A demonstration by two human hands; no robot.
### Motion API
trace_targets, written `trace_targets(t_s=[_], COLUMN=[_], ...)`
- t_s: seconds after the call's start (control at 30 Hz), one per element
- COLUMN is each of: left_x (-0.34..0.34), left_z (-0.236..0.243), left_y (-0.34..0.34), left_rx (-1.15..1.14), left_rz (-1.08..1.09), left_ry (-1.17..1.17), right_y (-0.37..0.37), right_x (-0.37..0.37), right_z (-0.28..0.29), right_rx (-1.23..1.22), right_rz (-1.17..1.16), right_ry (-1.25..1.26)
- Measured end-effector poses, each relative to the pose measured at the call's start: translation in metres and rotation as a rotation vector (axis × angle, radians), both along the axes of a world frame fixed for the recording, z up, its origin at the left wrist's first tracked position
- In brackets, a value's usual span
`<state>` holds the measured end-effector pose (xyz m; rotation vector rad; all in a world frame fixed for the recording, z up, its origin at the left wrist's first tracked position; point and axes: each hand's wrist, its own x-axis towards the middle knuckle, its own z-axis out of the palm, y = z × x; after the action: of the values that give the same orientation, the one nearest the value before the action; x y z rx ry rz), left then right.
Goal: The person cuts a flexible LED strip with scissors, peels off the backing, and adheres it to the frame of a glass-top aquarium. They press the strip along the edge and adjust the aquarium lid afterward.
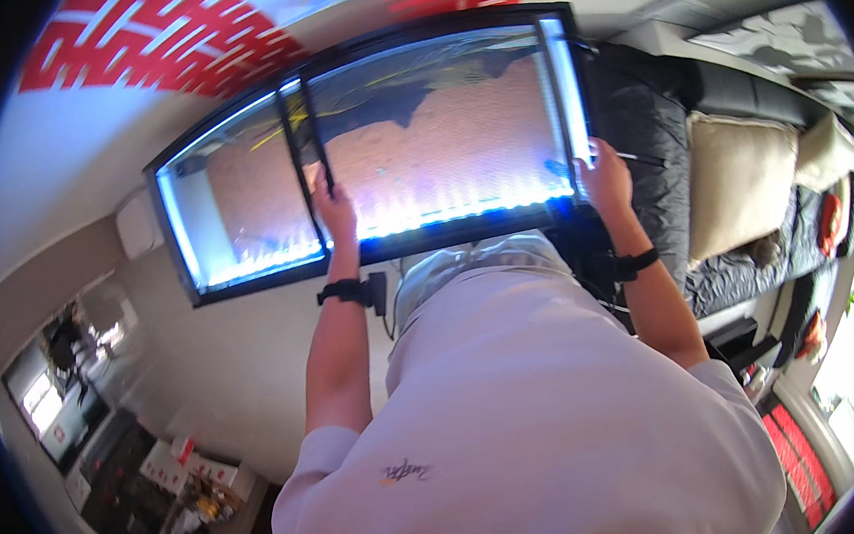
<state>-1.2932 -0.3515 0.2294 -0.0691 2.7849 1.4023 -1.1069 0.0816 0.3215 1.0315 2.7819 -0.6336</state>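
both hands are up on a lit tank — the left hand has its grip closed around a black bar that runs across the top, fingers wrapped at the bar's near end, and the right hand grips the tank's right edge by the bright light strip, thumb side toward the glass. whether the right fingers fully close round the rim cannot be told; they curl over it and look clamped.

tank sits against the wall, straight ahead of the person, black frame all round, reddish gravel inside, a blue-white glow along the near edge. both wrists carry black bands.

progress, judged only from how things lie — the bar is seated across the top, slightly slanted, not lifted clear, and the tank itself looks level in its place. so hands are placed and holding, but nothing reads as moved off or set down yet; early in the handling, most of it left.

around: a bed with a beige pillow just to the right of the tank, red paper cut-outs on the wall behind, boxes and clutter on the floor lower left. person's white shirt fills the lower middle.
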Motion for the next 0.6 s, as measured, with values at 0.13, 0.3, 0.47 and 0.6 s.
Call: trace_targets(t_s=[0.13, 0.3, 0.47, 0.6], left_x=[0.002, 0.001, -0.001, -0.002], left_z=[0.012, 0.019, 0.016, 0.018], left_y=[-0.001, 0.005, 0.0, -0.002], left_rx=[-0.263, -0.264, -0.278, -0.289], left_rz=[-0.063, -0.067, -0.083, -0.091], left_ry=[0.035, 0.009, -0.042, -0.101], right_y=[-0.001, 0.001, 0.006, 0.01], right_x=[0.0, -0.002, 0.005, 0.003], right_z=[0.006, 0.01, 0.01, 0.007], right_rx=[-0.027, -0.042, -0.047, -0.051], right_rz=[-0.024, -0.068, -0.087, -0.061], right_ry=[-0.013, -0.021, -0.021, -0.132])
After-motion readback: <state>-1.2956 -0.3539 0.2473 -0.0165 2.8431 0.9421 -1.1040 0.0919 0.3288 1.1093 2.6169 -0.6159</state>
